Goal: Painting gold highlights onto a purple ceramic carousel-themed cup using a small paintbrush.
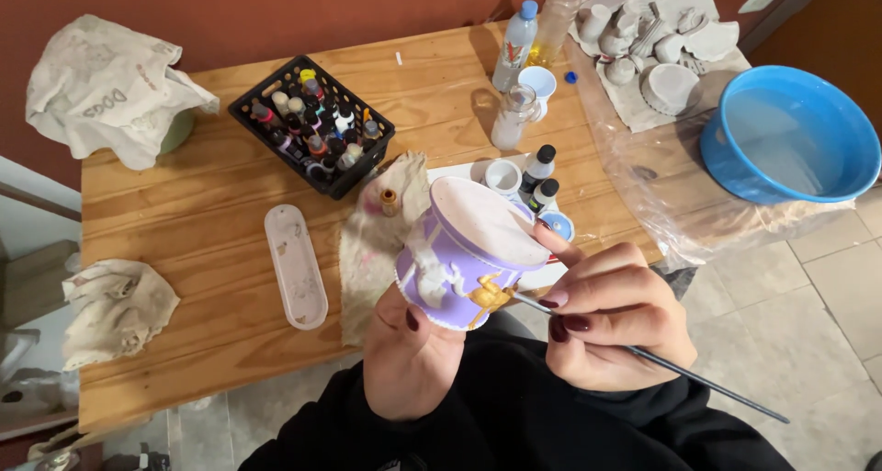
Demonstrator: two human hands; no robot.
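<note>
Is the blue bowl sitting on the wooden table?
No, the blue bowl sits on clear plastic sheeting beyond the wooden table edge, at its right.

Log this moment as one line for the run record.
left hand: holds purple cup tilted | right hand: holds paintbrush, tip at gold figure | near: paint bottle crate, blue basin

The lilac-painted ceramic cup looks matt, with white and gold relief and a bare, chalky unglazed base. The pale pine plank table shows smooth, grained wood. The black plastic lattice crate is dull; the round blue plastic basin is glossy. The stained beige cloth rag looks rough and creased.
</note>
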